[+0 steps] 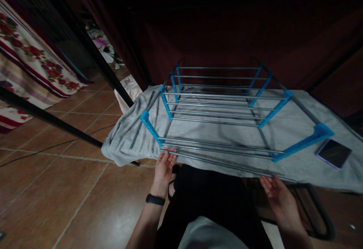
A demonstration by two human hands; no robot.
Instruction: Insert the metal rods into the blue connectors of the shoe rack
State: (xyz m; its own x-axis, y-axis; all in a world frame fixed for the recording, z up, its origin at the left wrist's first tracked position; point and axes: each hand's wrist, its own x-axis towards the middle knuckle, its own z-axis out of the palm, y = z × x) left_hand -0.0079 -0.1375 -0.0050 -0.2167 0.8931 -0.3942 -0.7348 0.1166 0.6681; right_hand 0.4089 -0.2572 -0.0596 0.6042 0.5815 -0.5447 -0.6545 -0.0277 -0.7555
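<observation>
A thin metal rod (218,163) lies along the front edge of the grey cloth, slanting down to the right. My left hand (164,166) grips it near its left end, fingers upward. My right hand (279,194) holds the same rod near its right end, palm up, with the fingertips on it. Just beyond stands a rack of metal bars with blue plastic brackets (303,143). Several bars span between its left and right brackets. Another loose rod (138,130) rests on the cloth to the rack's left.
Grey cloth (120,141) covers the low surface under the rack. A phone (334,153) lies on it at the right. Black metal frame bars (82,135) run along the left, above a tiled floor (82,188) with a cable. Dark red curtain (215,41) hangs behind.
</observation>
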